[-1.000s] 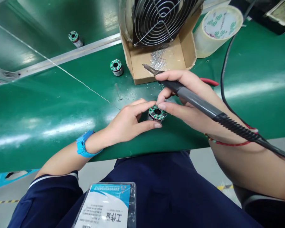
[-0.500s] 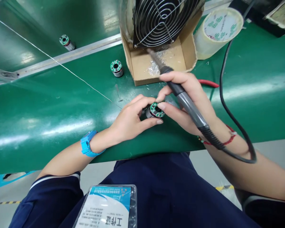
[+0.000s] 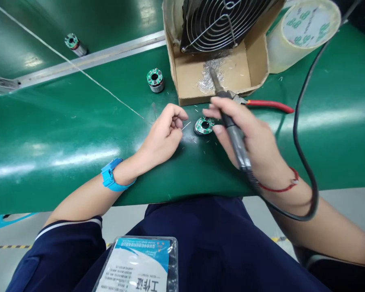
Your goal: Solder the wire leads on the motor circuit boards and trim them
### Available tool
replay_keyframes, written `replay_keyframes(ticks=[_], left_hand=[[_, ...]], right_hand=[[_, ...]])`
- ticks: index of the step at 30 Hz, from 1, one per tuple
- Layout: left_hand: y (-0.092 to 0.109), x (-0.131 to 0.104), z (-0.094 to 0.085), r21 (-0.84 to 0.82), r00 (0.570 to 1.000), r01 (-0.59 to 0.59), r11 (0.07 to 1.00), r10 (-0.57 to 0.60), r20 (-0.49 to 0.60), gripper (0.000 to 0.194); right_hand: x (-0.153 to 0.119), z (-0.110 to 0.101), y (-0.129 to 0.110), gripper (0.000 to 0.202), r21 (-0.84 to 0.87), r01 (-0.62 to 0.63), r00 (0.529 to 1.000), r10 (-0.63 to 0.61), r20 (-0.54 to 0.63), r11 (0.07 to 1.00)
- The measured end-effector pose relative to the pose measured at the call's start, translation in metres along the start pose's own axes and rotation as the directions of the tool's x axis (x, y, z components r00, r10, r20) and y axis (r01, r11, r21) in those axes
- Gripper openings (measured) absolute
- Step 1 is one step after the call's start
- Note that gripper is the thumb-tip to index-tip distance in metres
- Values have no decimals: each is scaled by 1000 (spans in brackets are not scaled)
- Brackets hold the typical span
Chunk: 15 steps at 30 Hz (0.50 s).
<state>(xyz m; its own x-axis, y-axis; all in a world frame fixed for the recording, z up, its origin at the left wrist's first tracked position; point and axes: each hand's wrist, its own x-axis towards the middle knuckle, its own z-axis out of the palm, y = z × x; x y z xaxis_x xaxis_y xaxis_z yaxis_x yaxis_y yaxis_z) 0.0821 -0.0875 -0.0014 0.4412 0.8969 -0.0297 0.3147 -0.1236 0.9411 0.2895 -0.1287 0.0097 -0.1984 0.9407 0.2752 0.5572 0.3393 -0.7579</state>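
My left hand (image 3: 166, 132) is closed on a thin solder wire (image 3: 109, 92). The wire comes down from the upper left, and its short free end sticks out past my fingers towards a small motor. That motor (image 3: 204, 126), a metal cylinder topped by a ring-shaped green circuit board, stands upright on the bench between my hands. My right hand (image 3: 249, 134) grips a soldering iron (image 3: 235, 140), its tip pointing up and away over the cardboard box's front edge. My right thumb is close beside the motor; whether it touches cannot be made out.
A cardboard box (image 3: 194, 99) holds a fan (image 3: 225, 24) and a heap of wire clippings (image 3: 211, 77). Red-handled pliers (image 3: 270, 105) lie right of it, near a tape roll (image 3: 304, 32). Two more motors stand at left, a nearer one (image 3: 155, 80) and a farther one (image 3: 75, 44). The iron's black cable (image 3: 301, 142) loops at right.
My left hand has let go of the motor, drawn back left and taken hold of the solder wire. The motor now stands slightly farther away. My right fingers have come off it, still holding the iron.
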Motion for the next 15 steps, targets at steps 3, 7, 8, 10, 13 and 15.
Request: replay_keyframes(ticks=[3,7,8,10,13,15], left_hand=[[8,0,1,22,999,-51,998,51,-9,35],[12,-2,3,45,991,-119,992,116,60,38],[11,-2,4,44,990,-124,991,120,72,39],[10,-2,5,41,989,-127,991,124,77,39],[10,-2,5,52,990,-128,990,124,67,39],[11,-2,6,67,990,-125,990,120,68,38]], right_hand=[[-12,-7,-5,41,62,-33,967,47,-252,998],[-28,-11,-4,22,241,-92,884,191,-427,966],[-31,-12,-3,21,283,-99,876,219,-429,954],[-34,-13,-2,20,310,-87,880,219,-422,947],[-36,-13,0,18,311,-70,886,202,-418,948],[-35,-12,2,18,305,-44,882,181,-436,951]])
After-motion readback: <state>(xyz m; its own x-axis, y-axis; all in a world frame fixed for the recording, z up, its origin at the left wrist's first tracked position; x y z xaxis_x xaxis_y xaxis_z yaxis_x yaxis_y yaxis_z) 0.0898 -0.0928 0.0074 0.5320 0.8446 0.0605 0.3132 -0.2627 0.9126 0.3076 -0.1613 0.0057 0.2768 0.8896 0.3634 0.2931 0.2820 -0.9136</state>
